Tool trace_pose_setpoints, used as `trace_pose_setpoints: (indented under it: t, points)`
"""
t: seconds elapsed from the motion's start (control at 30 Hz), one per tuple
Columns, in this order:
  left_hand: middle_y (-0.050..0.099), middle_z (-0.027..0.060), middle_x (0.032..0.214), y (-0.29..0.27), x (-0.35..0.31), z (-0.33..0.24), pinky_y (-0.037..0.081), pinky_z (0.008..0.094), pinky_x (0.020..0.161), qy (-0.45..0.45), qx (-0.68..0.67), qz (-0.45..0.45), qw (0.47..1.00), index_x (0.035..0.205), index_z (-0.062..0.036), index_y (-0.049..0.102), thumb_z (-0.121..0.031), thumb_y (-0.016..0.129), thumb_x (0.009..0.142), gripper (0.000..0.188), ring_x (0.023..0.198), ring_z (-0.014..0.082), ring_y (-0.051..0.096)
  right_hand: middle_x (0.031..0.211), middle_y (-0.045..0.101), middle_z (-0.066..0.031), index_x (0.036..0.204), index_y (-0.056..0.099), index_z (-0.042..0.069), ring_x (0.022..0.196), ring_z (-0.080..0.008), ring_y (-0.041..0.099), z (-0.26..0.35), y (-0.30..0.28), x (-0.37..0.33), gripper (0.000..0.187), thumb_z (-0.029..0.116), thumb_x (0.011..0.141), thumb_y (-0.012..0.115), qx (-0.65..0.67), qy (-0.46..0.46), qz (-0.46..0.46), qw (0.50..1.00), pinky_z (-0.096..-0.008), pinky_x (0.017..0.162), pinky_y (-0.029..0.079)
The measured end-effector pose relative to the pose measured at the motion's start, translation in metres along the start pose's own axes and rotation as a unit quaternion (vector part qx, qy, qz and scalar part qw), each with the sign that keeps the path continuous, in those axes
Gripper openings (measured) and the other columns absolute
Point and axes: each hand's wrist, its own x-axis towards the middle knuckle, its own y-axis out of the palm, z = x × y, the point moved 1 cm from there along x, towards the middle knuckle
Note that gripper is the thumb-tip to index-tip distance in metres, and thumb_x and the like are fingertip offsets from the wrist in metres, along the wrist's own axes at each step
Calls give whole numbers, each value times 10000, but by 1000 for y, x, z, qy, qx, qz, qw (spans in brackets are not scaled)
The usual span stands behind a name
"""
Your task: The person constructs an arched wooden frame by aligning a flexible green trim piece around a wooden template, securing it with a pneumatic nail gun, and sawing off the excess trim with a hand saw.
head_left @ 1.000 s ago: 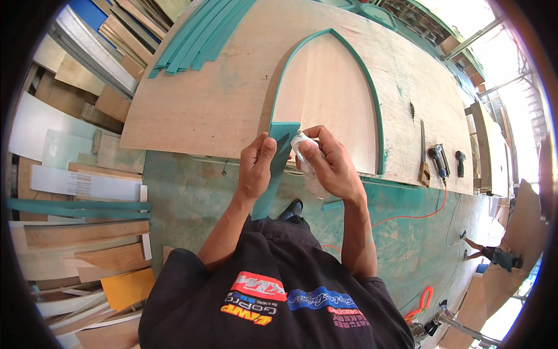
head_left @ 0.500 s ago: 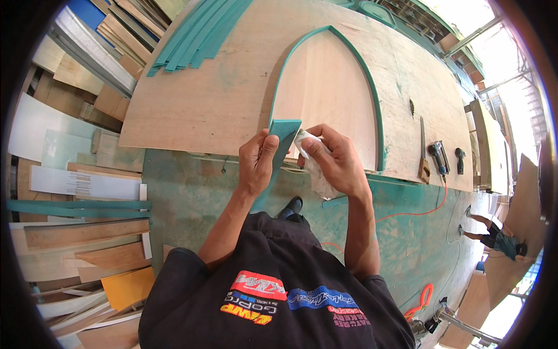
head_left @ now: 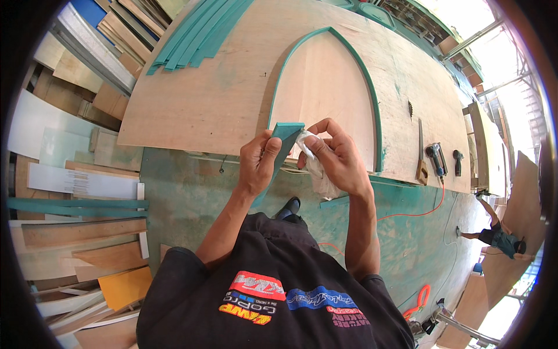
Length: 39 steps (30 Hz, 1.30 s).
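My left hand [head_left: 260, 161] is closed round a teal-painted board strip [head_left: 283, 150], tilted with its cut end up toward the table's near edge. In my right hand [head_left: 337, 157] a crumpled white cloth or thin plastic bag [head_left: 321, 181] is pinched, hanging below the fingers. Its upper part lies against the strip's right edge near the end; what sits between thumb and fingertips is partly hidden. Beyond both hands, a pointed-arch panel [head_left: 325, 87] with a teal rim lies on the plywood worktable [head_left: 192, 110].
Several teal strips [head_left: 200, 29] lie at the table's far left. A handsaw [head_left: 421, 157], a nail gun [head_left: 436, 158] with a red hose, and a black tool [head_left: 458, 163] lie at the right. Wood offcuts [head_left: 87, 232] are stacked on the left. Another person [head_left: 504, 237] is at far right.
The strip and both hands have shifted very slightly; the right hand still pinches the white material at its edge. The person at far right has raised an arm and moved a little.
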Motion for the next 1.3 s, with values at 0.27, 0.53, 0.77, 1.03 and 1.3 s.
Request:
trace_pose_setpoints:
  t: [0.27,0.53,0.77,1.03,1.3]
  points:
    - [730,28,843,3,4,-5,525,236,669,25,-73,-20,997,1067,-18,712,-402,530,1094,426,785,73,672,882,729,-108,1178,540,-17,774,-157,714,-15,3,6,203,160,1082,567,143,-13,28,989,-298,715,561]
    - [736,13,936,-1,7,-4,525,231,746,-14,-92,12,996,1171,-28,699,-408,469,1115,448,835,62,658,893,724,-134,1121,566,-14,750,-156,716,-15,2,10,156,137,1079,565,187,-8,21,982,-294,680,588]
    - [662,-11,769,11,13,-10,567,251,679,1,-134,-24,991,1012,-12,705,-392,531,1092,426,753,87,686,853,716,-131,1064,596,-17,727,-156,704,-22,-5,13,195,167,1092,541,214,-35,26,976,-279,646,559]
    - [653,7,739,0,19,-3,540,255,638,-17,-105,-119,987,844,-60,606,-395,475,1116,451,698,104,681,1051,599,-143,1237,567,-27,543,-92,460,-98,-3,-7,633,571,1055,464,677,23,84,731,-245,478,414]
    - [681,69,792,-20,36,17,550,300,658,-128,-104,-150,975,891,-57,631,-445,451,1113,482,686,172,705,1017,600,-127,1094,601,-2,785,-184,617,-235,32,-80,327,242,901,700,717,221,-54,658,-297,558,548]
